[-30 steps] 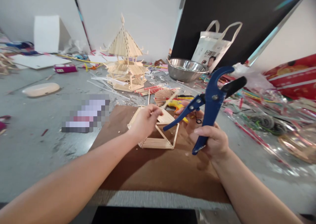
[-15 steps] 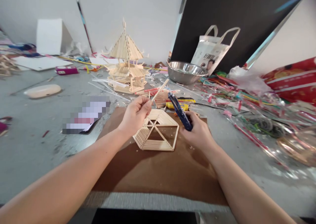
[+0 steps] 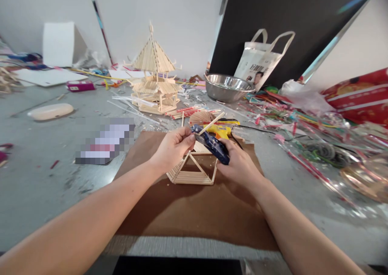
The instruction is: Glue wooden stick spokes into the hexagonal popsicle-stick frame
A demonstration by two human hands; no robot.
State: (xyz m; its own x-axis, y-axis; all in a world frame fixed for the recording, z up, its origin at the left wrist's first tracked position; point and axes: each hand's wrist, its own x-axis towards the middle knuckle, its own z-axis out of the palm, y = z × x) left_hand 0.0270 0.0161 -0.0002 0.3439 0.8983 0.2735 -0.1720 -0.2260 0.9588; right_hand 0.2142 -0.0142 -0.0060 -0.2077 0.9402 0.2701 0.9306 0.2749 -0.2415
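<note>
Pinched in the fingertips of my left hand (image 3: 174,147) is a thin pale wooden stick (image 3: 214,121), which slants up to the right. My right hand (image 3: 241,163) is wrapped round a dark blue hand cutter (image 3: 214,143). The cutter's head meets the stick close to my left fingertips; whether its jaws are closed on the wood I cannot tell. Below both hands, a hexagonal frame of glued sticks (image 3: 192,178) lies on a brown board (image 3: 194,214). Some of its sections are filled with rows of sticks, and my hands cover its upper part.
Behind the board lie a yellow glue gun (image 3: 218,130) and red-tipped sticks (image 3: 185,112). A stick-built pavilion (image 3: 154,81) stands farther back, beside a metal bowl (image 3: 228,89). A phone (image 3: 106,141) is at left; plastic strips and scraps (image 3: 303,141) litter the right side.
My right hand has brought the cutter left and down to the stick. My left hand has shifted slightly right and lower with the stick, which now overlaps the cutter's head.
</note>
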